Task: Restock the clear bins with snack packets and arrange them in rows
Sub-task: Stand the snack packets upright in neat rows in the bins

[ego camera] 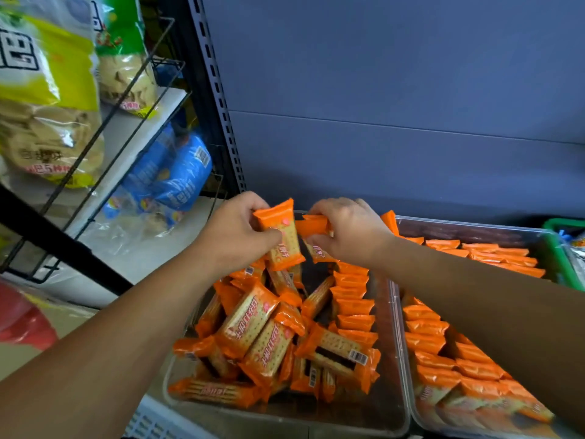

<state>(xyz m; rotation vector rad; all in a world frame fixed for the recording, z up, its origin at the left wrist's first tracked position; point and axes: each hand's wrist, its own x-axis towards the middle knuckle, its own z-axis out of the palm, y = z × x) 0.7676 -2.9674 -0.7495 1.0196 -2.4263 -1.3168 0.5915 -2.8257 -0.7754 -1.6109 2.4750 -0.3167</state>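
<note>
Two clear bins stand side by side on the shelf. The left bin holds a loose heap of orange cracker packets, with a neat upright row along its right side. The right bin is filled with packets standing in rows. My left hand grips an orange packet above the far end of the left bin. My right hand pinches another orange packet right beside it. My right forearm hides part of the right bin.
A dark blue back panel rises behind the bins. At left a black wire rack carries large yellow-green snack bags, and blue packs lie on the shelf below. A green basket sits at the far right. Something red shows at lower left.
</note>
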